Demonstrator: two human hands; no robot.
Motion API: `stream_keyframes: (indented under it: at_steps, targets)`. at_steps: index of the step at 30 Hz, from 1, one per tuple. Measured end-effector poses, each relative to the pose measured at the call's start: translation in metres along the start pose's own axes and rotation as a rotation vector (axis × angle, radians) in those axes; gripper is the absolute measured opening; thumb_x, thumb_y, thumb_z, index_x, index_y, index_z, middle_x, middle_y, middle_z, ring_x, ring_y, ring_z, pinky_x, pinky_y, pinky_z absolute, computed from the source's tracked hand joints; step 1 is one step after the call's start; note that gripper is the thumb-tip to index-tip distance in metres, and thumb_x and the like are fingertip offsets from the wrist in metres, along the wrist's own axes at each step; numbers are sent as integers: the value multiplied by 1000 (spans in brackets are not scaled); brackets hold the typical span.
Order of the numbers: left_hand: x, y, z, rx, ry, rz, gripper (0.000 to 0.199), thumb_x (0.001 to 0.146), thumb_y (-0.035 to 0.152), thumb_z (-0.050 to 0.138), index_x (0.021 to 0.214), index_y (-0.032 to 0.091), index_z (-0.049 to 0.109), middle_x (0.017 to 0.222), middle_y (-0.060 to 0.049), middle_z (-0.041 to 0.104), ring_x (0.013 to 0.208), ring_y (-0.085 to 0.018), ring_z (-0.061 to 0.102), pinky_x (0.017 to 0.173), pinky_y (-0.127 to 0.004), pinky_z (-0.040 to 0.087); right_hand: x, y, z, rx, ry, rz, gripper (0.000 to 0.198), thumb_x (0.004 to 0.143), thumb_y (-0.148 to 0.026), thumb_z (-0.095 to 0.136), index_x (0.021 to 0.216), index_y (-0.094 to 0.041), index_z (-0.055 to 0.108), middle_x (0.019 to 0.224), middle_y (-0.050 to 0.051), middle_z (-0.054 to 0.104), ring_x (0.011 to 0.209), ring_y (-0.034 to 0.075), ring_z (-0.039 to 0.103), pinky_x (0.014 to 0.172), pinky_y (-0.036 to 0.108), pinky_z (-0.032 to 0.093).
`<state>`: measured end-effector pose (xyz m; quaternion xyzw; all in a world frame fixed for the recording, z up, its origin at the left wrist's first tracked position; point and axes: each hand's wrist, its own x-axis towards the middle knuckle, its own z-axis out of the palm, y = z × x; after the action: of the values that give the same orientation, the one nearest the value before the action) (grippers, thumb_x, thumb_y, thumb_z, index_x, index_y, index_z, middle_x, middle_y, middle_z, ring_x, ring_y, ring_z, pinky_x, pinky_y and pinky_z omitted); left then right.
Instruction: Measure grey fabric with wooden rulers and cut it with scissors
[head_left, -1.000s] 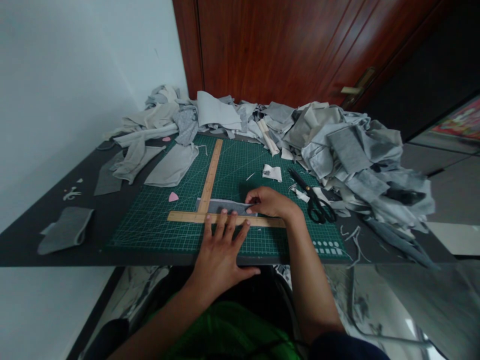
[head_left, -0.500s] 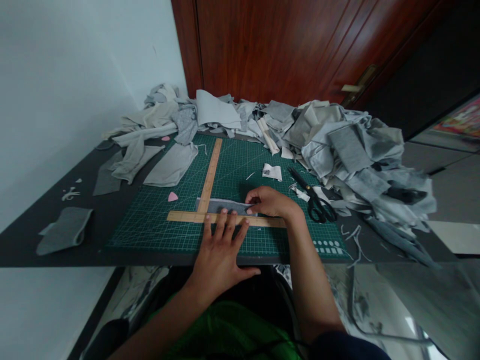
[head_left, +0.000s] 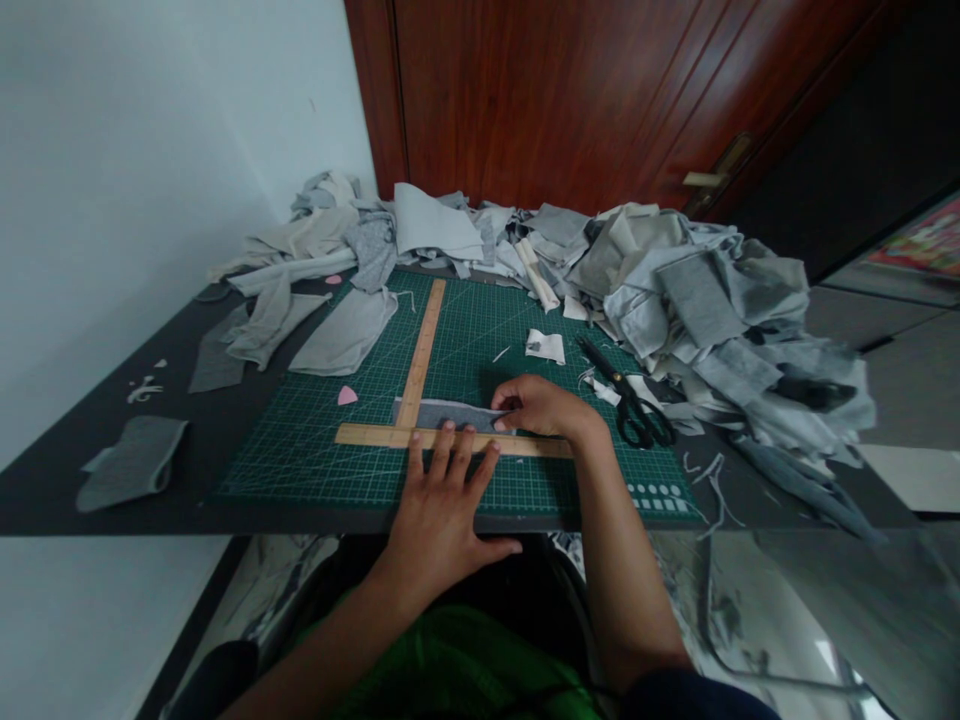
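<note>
My left hand (head_left: 442, 495) lies flat with its fingers spread, the fingertips pressing on a wooden ruler (head_left: 367, 434) laid crosswise on the green cutting mat (head_left: 300, 470). Just beyond that ruler is a strip of grey fabric (head_left: 457, 412). A second wooden ruler (head_left: 424, 345) runs away from me at a right angle, its near end over the strip's left part. At the strip's right end my right hand (head_left: 544, 408) is curled, thumb and fingers closed on the fabric; the palm side is hidden. The right wrist covers the crosswise ruler's right end.
Black-handled scissors (head_left: 630, 400) lie right of my right hand, near a white scrap (head_left: 545, 346). A large heap of grey and cream fabric (head_left: 697, 300) fills the right back, with more cloth (head_left: 315, 240) at the left back. A pink chalk-like piece (head_left: 347, 396) and folded grey cloth (head_left: 135, 465) are leftward.
</note>
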<state>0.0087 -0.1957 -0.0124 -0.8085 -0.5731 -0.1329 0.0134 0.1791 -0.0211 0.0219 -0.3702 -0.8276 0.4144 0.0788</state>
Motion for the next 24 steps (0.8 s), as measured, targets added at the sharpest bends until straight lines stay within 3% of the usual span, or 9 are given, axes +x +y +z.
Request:
stream_keyframes:
  at_steps: [6,10,14,18,24]
  targets:
    - [0,-1,1,-11,12,0,115,65,90,62,156,23,39,163,-18,33,152,-44,19,122,-67,3,1,1,0,26,-19,2,12,74,-11,72,85,-16,71,73,-2,66,70,14,60,64,24,42]
    - [0,-2,1,-14,7,-1,115,65,90,62,156,23,39,162,-17,35,152,-44,20,121,-67,4,-1,-1,-1,49,-20,-1,10,79,-21,72,88,-16,71,73,-1,66,68,15,60,61,24,43]
    - [0,-2,0,-17,1,4,115,66,90,61,156,23,39,162,-17,35,152,-44,20,121,-67,3,-2,-1,-2,37,77,-22,16,84,-31,71,88,-16,71,73,0,66,67,15,60,59,24,43]
    - [0,-2,1,-21,-8,-3,115,66,91,59,156,23,38,162,-18,33,152,-44,18,121,-67,1,-1,5,-3,-59,195,21,14,81,-29,74,84,-16,69,71,-1,64,65,14,59,58,24,41]
    - [-4,0,0,-51,-29,-14,115,65,91,61,156,24,38,164,-16,31,153,-43,15,122,-66,-1,1,11,-1,-112,188,56,15,80,-30,73,82,-17,67,71,-2,63,64,15,57,58,25,40]
